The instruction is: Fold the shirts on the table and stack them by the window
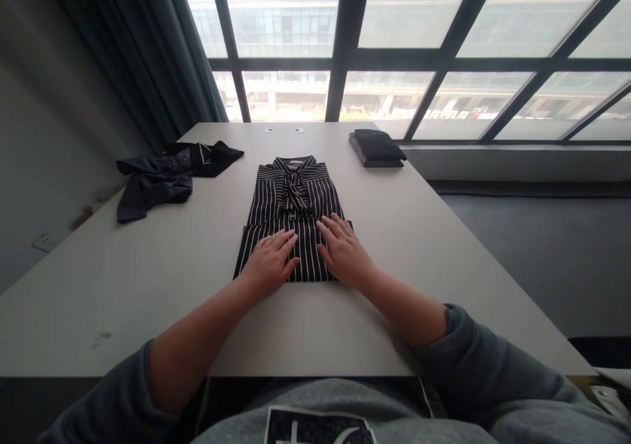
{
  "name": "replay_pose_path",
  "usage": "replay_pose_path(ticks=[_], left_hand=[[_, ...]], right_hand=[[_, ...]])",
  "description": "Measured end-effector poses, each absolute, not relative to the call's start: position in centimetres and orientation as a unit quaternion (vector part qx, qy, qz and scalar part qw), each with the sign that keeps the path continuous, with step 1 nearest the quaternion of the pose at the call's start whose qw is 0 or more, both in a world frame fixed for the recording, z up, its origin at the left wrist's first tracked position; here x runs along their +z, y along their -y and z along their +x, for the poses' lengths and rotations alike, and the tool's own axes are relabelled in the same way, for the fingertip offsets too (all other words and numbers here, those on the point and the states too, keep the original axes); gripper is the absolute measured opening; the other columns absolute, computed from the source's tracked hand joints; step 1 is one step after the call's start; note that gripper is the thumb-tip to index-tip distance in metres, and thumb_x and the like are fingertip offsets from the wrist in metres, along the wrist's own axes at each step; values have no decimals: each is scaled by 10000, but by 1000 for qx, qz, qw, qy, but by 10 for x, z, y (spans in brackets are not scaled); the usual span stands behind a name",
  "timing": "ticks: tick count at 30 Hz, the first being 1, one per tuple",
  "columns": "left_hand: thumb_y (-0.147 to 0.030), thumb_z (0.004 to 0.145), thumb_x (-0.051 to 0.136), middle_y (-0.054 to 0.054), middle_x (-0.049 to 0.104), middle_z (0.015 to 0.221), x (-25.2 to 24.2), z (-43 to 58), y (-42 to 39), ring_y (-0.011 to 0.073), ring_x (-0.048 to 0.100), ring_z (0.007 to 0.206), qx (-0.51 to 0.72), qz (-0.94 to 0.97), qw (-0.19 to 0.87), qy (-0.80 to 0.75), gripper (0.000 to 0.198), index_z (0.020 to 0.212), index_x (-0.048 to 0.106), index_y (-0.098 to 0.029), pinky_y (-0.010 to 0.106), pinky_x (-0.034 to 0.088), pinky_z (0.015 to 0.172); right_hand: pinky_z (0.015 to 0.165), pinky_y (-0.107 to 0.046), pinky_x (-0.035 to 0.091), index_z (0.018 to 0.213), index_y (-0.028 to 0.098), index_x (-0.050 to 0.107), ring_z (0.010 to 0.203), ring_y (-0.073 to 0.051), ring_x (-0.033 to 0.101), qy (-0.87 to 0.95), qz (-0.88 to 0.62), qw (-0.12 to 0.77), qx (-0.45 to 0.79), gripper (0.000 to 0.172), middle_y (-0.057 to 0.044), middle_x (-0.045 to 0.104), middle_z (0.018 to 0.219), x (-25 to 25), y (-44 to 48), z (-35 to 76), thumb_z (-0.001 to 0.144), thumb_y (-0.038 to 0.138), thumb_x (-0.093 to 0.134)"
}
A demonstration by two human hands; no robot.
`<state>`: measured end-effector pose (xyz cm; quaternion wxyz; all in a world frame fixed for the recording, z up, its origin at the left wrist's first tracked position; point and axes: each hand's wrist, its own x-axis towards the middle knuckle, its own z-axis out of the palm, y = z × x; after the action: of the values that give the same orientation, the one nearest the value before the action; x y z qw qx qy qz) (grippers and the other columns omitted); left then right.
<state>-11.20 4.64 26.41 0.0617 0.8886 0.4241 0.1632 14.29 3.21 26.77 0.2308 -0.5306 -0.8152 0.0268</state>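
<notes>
A folded black shirt with white stripes (290, 197) lies in the middle of the white table (148, 260), collar toward the window. My left hand (270, 260) rests flat on its near left part, fingers stretched out. My right hand (344, 250) lies flat on its near right part, fingers slightly spread. Both palms press down on the fabric and hold nothing.
A crumpled dark garment (162, 174) lies at the table's far left. A folded black garment (377, 147) sits at the far right near the window. Two small round cable ports (283, 130) are at the far edge. Dark curtain hangs at left.
</notes>
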Motion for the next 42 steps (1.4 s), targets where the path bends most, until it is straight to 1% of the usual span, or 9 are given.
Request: replay_pose_path(ticks=[7, 16, 23, 27, 29, 32, 35, 38, 42], left_hand=[[-567, 1094, 375, 59, 242, 1774, 240, -113, -49, 302, 194, 1649, 47, 889, 98, -444, 633, 1672, 372, -311, 592, 156, 1320], [-611, 1073, 394, 72, 169, 1794, 234, -131, -61, 344, 123, 1657, 80, 862, 92, -492, 658, 1664, 391, -322, 602, 157, 1313], [-590, 1037, 441, 211, 237, 1759, 224, -156, -87, 393, 184, 1638, 104, 815, 91, -563, 764, 1640, 401, -123, 572, 203, 1311], [-549, 1014, 508, 177, 289, 1751, 239, -158, -88, 387, 216, 1631, 132, 835, 109, -522, 707, 1612, 438, -178, 598, 236, 1299], [-540, 989, 569, 150, 343, 1730, 255, -161, -81, 386, 285, 1605, 150, 857, 121, -478, 666, 1570, 492, -226, 607, 297, 1273], [-486, 954, 655, 129, 573, 1535, 279, -172, -59, 346, 531, 1422, 165, 893, 145, -394, 423, 1310, 675, -259, 538, 436, 1187], [-415, 930, 698, 98, 698, 1218, 288, -193, -32, 270, 670, 1115, 172, 901, 160, -366, 186, 1005, 698, -244, 419, 544, 1016], [-396, 920, 705, 52, 703, 1027, 281, -217, -11, 219, 671, 906, 179, 882, 162, -406, 155, 944, 674, -246, 345, 570, 847], [-382, 952, 649, 57, 719, 1057, 270, -233, -2, 231, 687, 948, 209, 867, 139, -431, 157, 1031, 716, -263, 373, 578, 891]], right_hand=[[1334, -540, 186, 1685, 132, 342, 1643, -336, 185, 843, -519, 89, 114, 716, -154, 250, 1754, 239, -37, 137, 1072, 488, 442], [1333, -539, 184, 1690, 154, 338, 1649, -332, 157, 816, -556, 96, 127, 761, -150, 210, 1767, 242, -53, 162, 1072, 588, 430], [1329, -543, 210, 1682, 157, 350, 1642, -335, 196, 805, -566, 114, 137, 745, -173, 243, 1759, 235, -71, 185, 1051, 524, 499], [1302, -579, 276, 1623, 226, 458, 1642, -345, 185, 823, -530, 173, 114, 640, -138, 284, 1752, 247, -63, 185, 1026, 426, 575], [1261, -588, 345, 1510, 245, 584, 1598, -358, 288, 845, -483, 211, 84, 520, -141, 405, 1681, 262, -53, 186, 1006, 368, 619], [1086, -527, 513, 1241, 239, 725, 1276, -333, 591, 892, -395, 203, 79, 287, -147, 673, 1318, 285, -29, 191, 982, 353, 680], [909, -437, 559, 1057, 230, 744, 978, -271, 635, 916, -357, 160, 92, 165, -100, 706, 1021, 294, -2, 206, 971, 368, 715], [892, -406, 549, 1064, 244, 744, 980, -261, 630, 904, -383, 167, 90, 127, -90, 702, 1018, 286, 16, 225, 968, 322, 715], [896, -398, 552, 1095, 246, 756, 996, -257, 636, 891, -401, 192, 95, 149, -100, 710, 1044, 269, 23, 238, 1003, 266, 640]])
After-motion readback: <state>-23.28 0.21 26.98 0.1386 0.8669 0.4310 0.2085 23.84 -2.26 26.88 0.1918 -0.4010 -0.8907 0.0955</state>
